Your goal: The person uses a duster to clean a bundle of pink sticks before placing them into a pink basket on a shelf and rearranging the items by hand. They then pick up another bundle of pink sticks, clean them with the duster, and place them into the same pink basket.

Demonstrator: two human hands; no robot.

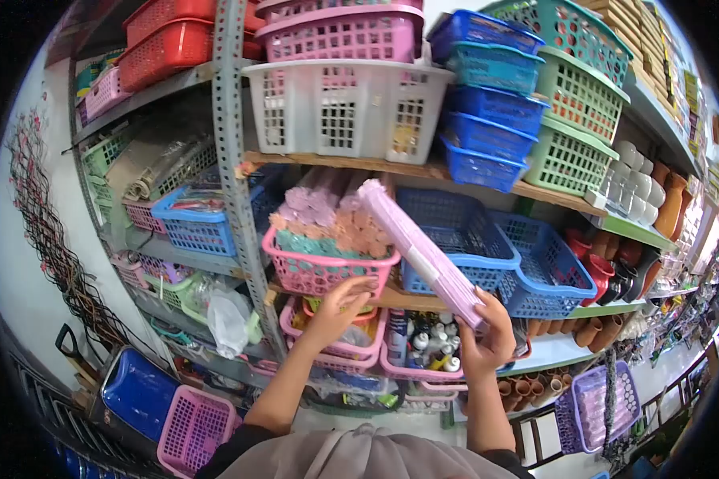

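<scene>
A long lilac bundle (423, 255) with a pale band round its middle is held by its lower end in my right hand (491, 334). Its upper end leans over a pink basket (319, 274), which holds lilac, peach and teal bundles (311, 206). My left hand (342, 306) is raised in front of that basket's lower front, fingers apart, with nothing in it. Right of the bundle sit two blue baskets (545, 275) on the same shelf.
Above are a white basket (343, 112), stacked blue baskets (495, 112) and green baskets (575, 152). A perforated metal post (233, 144) stands left. Below are bottles (435, 343) in a pink basket. A purple basket (567, 411) is at lower right.
</scene>
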